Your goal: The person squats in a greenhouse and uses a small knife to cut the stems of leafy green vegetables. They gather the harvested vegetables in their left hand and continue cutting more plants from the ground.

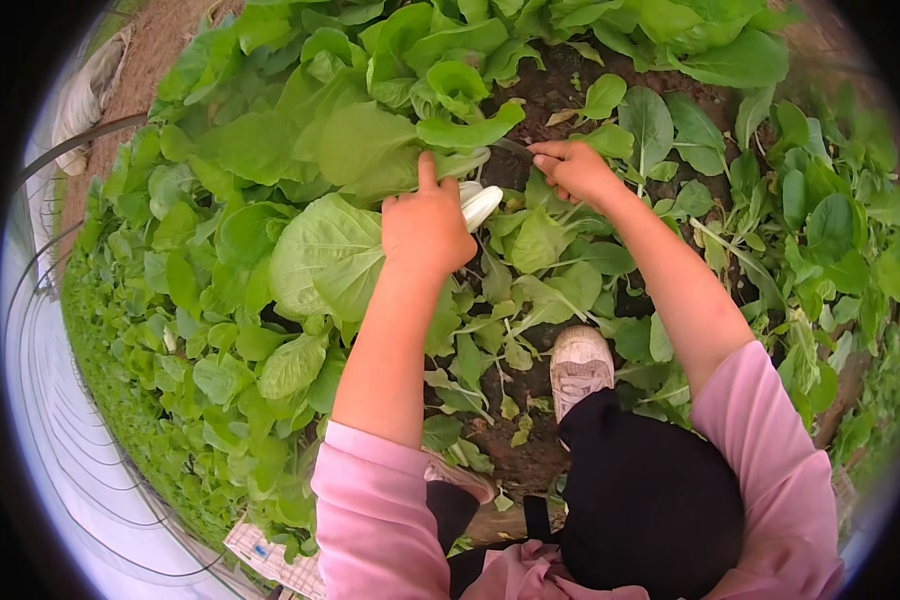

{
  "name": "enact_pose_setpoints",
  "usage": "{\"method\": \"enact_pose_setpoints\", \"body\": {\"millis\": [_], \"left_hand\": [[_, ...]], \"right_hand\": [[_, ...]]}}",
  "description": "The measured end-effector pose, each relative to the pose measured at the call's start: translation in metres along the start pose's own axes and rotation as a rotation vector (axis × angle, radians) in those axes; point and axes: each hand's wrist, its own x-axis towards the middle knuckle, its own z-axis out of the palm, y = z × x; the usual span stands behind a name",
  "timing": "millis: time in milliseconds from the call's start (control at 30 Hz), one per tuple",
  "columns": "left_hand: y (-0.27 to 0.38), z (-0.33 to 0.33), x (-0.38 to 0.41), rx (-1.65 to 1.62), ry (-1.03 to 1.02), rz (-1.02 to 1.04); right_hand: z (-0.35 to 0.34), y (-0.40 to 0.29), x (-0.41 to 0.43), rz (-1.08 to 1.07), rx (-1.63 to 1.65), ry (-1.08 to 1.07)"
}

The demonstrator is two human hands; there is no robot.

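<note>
My left hand (429, 229) grips a leafy green vegetable (330, 255), its broad leaf spread to the left. Thick white stalks (482, 206) stick out on the right side of that hand, while one finger lies against the leaves above. In my right hand (579, 174) is a cutting tool with a narrow dark blade (513, 148), maybe a sickle or knife. The blade points left toward the base of a standing green plant (469, 131), whose leaves hide its tip. A short gap separates the two hands.
Dense leafy greens (217, 375) fill the left side. Loose leaves (555, 300) litter the soil around my shoe (581, 367). Hoops (82, 142) and plastic sheeting (67, 480) curve along the left edge. A printed sheet or sack (274, 551) lies at lower left.
</note>
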Motion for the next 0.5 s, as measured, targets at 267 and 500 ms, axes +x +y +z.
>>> {"method": "enact_pose_setpoints", "body": {"millis": [267,500], "left_hand": [[0.01,0.001,0.014,0.224,-0.075,-0.007],[0.0,0.02,-0.007,0.204,0.038,-0.065]], "right_hand": [[0.015,0.009,0.022,-0.208,-0.374,0.075],[0.019,0.01,-0.004,-0.237,-0.554,0.14]]}}
